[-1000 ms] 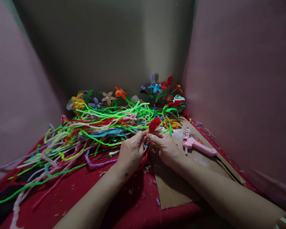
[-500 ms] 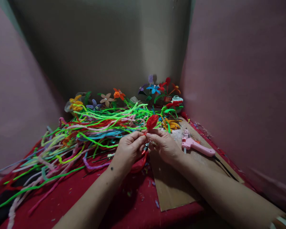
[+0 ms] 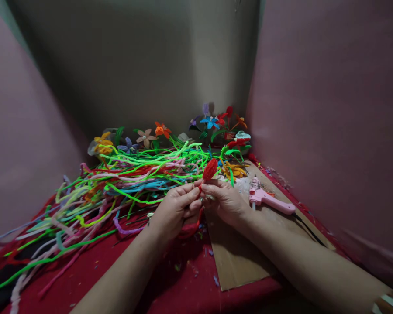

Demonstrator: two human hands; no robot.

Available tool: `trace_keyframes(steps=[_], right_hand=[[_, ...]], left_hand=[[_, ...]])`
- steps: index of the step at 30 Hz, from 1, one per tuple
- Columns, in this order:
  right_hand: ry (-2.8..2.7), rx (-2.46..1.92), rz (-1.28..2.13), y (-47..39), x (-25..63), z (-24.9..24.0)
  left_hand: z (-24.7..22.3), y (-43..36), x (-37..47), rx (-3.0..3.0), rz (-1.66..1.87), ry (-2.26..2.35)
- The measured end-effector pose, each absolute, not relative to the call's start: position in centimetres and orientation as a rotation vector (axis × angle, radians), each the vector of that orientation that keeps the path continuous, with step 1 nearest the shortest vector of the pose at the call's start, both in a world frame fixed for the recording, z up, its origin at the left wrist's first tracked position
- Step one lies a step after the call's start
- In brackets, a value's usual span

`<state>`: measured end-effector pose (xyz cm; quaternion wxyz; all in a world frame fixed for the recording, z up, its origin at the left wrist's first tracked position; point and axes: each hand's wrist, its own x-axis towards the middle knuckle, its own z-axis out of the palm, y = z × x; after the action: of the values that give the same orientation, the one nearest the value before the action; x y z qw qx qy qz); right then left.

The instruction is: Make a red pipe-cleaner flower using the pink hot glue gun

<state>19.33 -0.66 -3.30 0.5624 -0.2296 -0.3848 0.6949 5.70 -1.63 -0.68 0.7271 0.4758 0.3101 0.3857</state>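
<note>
A red fuzzy petal-shaped piece (image 3: 210, 169) stands up between my hands, tilted slightly right, its narrow base pinched in my fingertips. My left hand (image 3: 180, 204) is closed on the base from the left, fingers curled. From the right, my right hand (image 3: 223, 197) pinches the same base with thumb and forefinger. The fingertips of both hands nearly meet and hide the lowest part of the piece. Behind and left of my hands lies a big heap of coloured fuzzy stems (image 3: 144, 168), mostly green, pink and blue.
A pink glue gun (image 3: 271, 201) with a black cord lies on a cardboard sheet (image 3: 239, 257) at the right. Finished fuzzy flowers (image 3: 210, 122) stand along the back wall. Yellow-orange petals (image 3: 234, 171) lie behind my right hand. A red cloth (image 3: 183, 279) covers the table.
The red piece has turned a little in my fingers and shows a broader face. My left hand has rolled slightly, and the scissors' pivot seen below my fingers earlier is now hidden.
</note>
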Motion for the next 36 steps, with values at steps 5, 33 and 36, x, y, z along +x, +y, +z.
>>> trace_keyframes(steps=[5, 33, 36], right_hand=[[-0.837, -0.585, 1.622, -0.9, 19.1, -3.2], [-0.891, -0.539, 1.629, -1.0, 19.0, -3.2], [-0.826, -0.584, 1.633, -1.2, 18.8, -2.9]], left_hand=[[-1.3, -1.8, 6.2, 1.648, 1.066, 1.039], [-1.3, -1.3, 5.4, 1.116, 0.784, 0.618], [-1.2, -1.4, 5.7, 1.337, 0.818, 0.811]])
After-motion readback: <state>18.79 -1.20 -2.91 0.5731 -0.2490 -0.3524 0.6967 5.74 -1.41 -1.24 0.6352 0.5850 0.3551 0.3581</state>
